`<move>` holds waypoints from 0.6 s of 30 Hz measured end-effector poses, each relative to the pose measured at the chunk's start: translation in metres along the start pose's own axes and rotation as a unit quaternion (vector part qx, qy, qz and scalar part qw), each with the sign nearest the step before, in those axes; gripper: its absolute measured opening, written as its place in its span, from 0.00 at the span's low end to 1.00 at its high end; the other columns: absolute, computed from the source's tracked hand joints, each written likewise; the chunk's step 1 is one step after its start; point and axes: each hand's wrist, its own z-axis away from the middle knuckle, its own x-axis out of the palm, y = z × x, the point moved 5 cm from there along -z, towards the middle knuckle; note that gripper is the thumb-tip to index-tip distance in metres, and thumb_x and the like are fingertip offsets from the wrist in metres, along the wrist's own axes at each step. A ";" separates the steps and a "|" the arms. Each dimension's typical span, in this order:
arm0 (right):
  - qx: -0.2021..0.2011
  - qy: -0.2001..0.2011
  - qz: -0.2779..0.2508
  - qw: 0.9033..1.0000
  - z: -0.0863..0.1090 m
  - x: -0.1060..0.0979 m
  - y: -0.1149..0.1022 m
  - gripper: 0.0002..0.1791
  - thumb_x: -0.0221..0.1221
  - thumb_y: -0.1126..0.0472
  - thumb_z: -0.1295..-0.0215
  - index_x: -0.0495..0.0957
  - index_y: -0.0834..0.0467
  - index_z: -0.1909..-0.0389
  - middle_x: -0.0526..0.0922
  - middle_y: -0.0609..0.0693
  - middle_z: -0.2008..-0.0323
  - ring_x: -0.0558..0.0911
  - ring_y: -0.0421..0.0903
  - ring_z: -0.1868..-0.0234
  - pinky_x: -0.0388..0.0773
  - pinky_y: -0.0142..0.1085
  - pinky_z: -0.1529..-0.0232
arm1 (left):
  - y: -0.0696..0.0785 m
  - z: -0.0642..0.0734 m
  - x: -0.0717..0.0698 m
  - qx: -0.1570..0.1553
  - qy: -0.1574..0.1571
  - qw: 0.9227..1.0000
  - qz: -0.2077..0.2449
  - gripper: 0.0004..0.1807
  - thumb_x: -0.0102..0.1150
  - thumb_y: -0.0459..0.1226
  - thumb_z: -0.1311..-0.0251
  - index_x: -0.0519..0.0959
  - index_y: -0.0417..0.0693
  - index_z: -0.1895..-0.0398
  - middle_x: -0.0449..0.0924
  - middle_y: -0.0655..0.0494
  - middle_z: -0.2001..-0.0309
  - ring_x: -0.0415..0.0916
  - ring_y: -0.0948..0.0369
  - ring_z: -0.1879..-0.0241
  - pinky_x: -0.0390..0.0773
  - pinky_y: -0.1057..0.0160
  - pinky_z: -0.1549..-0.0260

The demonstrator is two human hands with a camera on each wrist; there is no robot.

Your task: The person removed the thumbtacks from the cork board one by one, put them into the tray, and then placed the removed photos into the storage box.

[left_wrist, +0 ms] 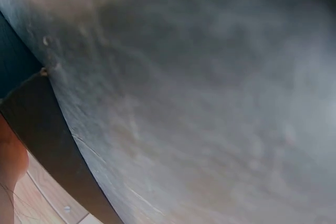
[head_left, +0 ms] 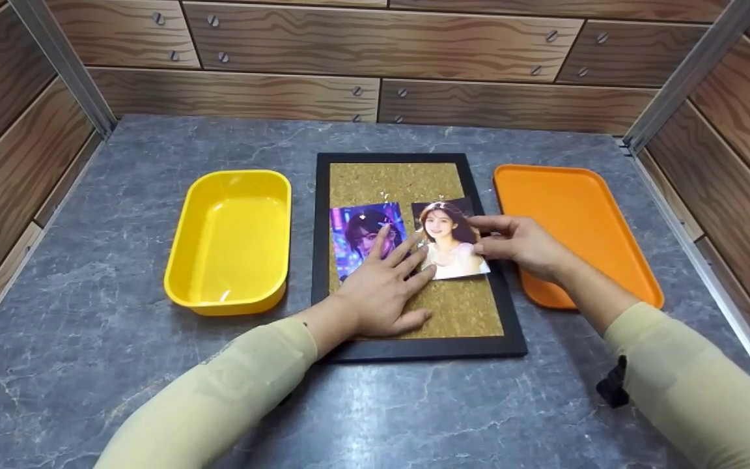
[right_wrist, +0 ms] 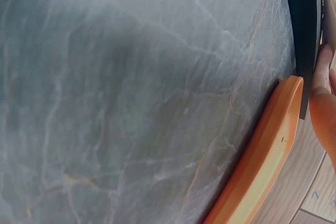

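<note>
A cork board (head_left: 391, 179) in a black frame (head_left: 414, 350) lies on the grey table. Two photo prints are on its cork, side by side. The left photo (head_left: 349, 238), in purple and blue tones, is partly covered by my left hand (head_left: 381, 286), which lies with spread fingers across both prints' lower parts. Thumb and forefinger of my right hand (head_left: 525, 244) pinch the right edge of the right photo (head_left: 450, 228), a portrait in a white top. That photo is slightly tilted and overlaps the frame's right side. Small shiny spots show at both prints' top edges.
Left of the board stands a deep yellow bin (head_left: 228, 244). An orange tray (head_left: 580, 228) lies close on the right, below my right wrist; the right wrist view shows its rim (right_wrist: 262, 166) beside the frame. Wood-patterned walls (head_left: 375, 42) enclose the back and sides.
</note>
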 end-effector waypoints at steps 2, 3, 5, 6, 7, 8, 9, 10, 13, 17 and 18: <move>0.000 0.001 -0.005 1.000 0.001 0.000 0.000 0.34 0.68 0.67 0.29 0.70 0.66 0.25 0.83 0.66 0.39 0.88 0.41 0.51 0.86 0.34 0.50 | 0.001 0.000 -0.001 0.000 0.003 1.000 -0.007 0.44 0.31 0.68 0.24 0.64 0.53 0.17 0.56 0.44 0.17 0.39 0.44 0.15 0.34 0.28 0.24; 0.000 0.001 -0.006 1.000 0.001 0.000 0.000 0.34 0.68 0.67 0.29 0.70 0.66 0.24 0.83 0.66 0.39 0.88 0.41 0.51 0.86 0.34 0.50 | 0.001 0.000 -0.002 0.001 0.006 1.000 -0.012 0.44 0.32 0.68 0.24 0.64 0.52 0.17 0.57 0.44 0.17 0.40 0.44 0.15 0.35 0.28 0.24; -0.001 0.001 -0.008 1.000 0.002 0.001 -0.001 0.35 0.68 0.67 0.29 0.69 0.66 0.24 0.83 0.67 0.38 0.88 0.41 0.51 0.86 0.34 0.49 | 0.002 0.000 -0.004 0.001 0.008 1.000 -0.024 0.44 0.32 0.68 0.24 0.64 0.52 0.17 0.57 0.43 0.17 0.40 0.43 0.16 0.34 0.28 0.24; -0.002 0.002 -0.008 1.000 0.002 0.001 -0.001 0.35 0.68 0.67 0.29 0.69 0.66 0.24 0.83 0.67 0.38 0.88 0.41 0.51 0.86 0.33 0.49 | 0.003 0.000 -0.005 0.000 0.007 0.999 -0.031 0.45 0.31 0.68 0.24 0.63 0.51 0.17 0.56 0.43 0.17 0.40 0.43 0.16 0.34 0.28 0.24; -0.002 0.003 -0.008 1.000 0.002 0.001 -0.001 0.35 0.68 0.67 0.29 0.69 0.66 0.24 0.82 0.67 0.38 0.88 0.41 0.51 0.86 0.33 0.50 | 0.004 0.000 -0.005 0.000 0.005 0.999 -0.039 0.45 0.31 0.68 0.24 0.63 0.51 0.16 0.56 0.43 0.17 0.40 0.43 0.16 0.33 0.28 0.24; -0.002 0.004 -0.007 1.000 0.003 0.001 -0.001 0.35 0.68 0.66 0.29 0.69 0.66 0.24 0.83 0.67 0.38 0.88 0.41 0.51 0.85 0.33 0.50 | 0.004 0.000 -0.006 0.000 0.005 0.999 -0.046 0.45 0.30 0.68 0.24 0.62 0.50 0.16 0.56 0.43 0.17 0.40 0.42 0.16 0.33 0.28 0.24; -0.002 0.005 -0.007 1.000 0.003 0.001 -0.002 0.35 0.68 0.66 0.29 0.69 0.66 0.24 0.83 0.66 0.39 0.88 0.41 0.51 0.85 0.33 0.50 | 0.005 -0.001 -0.007 -0.001 0.004 0.999 -0.054 0.46 0.30 0.68 0.24 0.62 0.50 0.16 0.55 0.43 0.17 0.40 0.42 0.16 0.33 0.28 0.24; -0.002 0.007 -0.007 1.000 0.003 0.001 -0.002 0.36 0.69 0.66 0.29 0.69 0.66 0.23 0.84 0.65 0.39 0.88 0.41 0.51 0.86 0.33 0.51 | 0.006 -0.001 -0.008 -0.001 0.002 0.998 -0.061 0.46 0.30 0.69 0.24 0.61 0.49 0.16 0.55 0.43 0.17 0.39 0.41 0.16 0.33 0.28 0.24; -0.005 0.012 -0.013 1.000 0.004 0.001 -0.002 0.36 0.69 0.67 0.30 0.68 0.65 0.23 0.86 0.63 0.42 0.88 0.41 0.53 0.86 0.33 0.52 | 0.007 -0.002 -0.010 -0.002 0.008 0.997 -0.082 0.47 0.30 0.69 0.25 0.62 0.48 0.16 0.55 0.42 0.17 0.42 0.40 0.16 0.36 0.28 0.24; -0.012 0.021 -0.026 0.999 0.004 0.001 -0.003 0.37 0.69 0.68 0.30 0.68 0.64 0.22 0.86 0.62 0.43 0.88 0.41 0.54 0.86 0.33 0.53 | 0.007 -0.001 -0.015 -0.006 0.011 0.995 -0.100 0.48 0.31 0.70 0.26 0.63 0.48 0.17 0.55 0.40 0.17 0.44 0.40 0.17 0.39 0.28 0.24; -0.013 0.024 -0.028 0.999 0.004 0.001 -0.004 0.38 0.69 0.68 0.31 0.67 0.63 0.22 0.86 0.62 0.43 0.88 0.41 0.53 0.86 0.33 0.52 | 0.006 0.000 -0.016 -0.008 0.010 0.995 -0.101 0.48 0.31 0.71 0.26 0.63 0.49 0.17 0.55 0.40 0.17 0.44 0.41 0.17 0.39 0.28 0.24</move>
